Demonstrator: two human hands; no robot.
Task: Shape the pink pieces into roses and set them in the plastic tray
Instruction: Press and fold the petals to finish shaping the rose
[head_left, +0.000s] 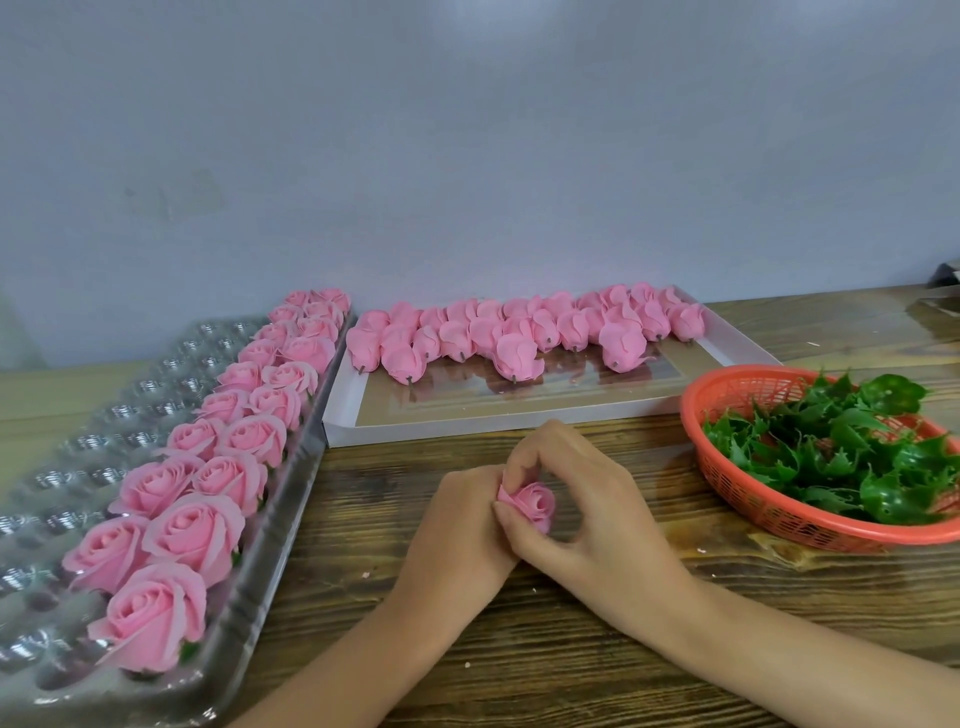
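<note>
Pinching a half-opened pink rose (532, 501) between left hand (457, 525) and right hand (584, 499) just in front of the white box (467, 428) of unshaped pink pieces (514, 332), plastic tray (104, 415) of finished roses (223, 478) left of that box, red basket (727, 488) of green leaves (831, 447) right of it.

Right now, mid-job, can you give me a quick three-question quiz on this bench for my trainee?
1. True or false: finished roses fill every pocket of the plastic tray.
2. What lies in the red basket? A) pink pieces B) green leaves C) scissors
3. Fill in: the left hand and right hand together hold one ____.
Key: 1 false, the pockets on the tray's left side hold none; 2 B; 3 pink rose.
</note>
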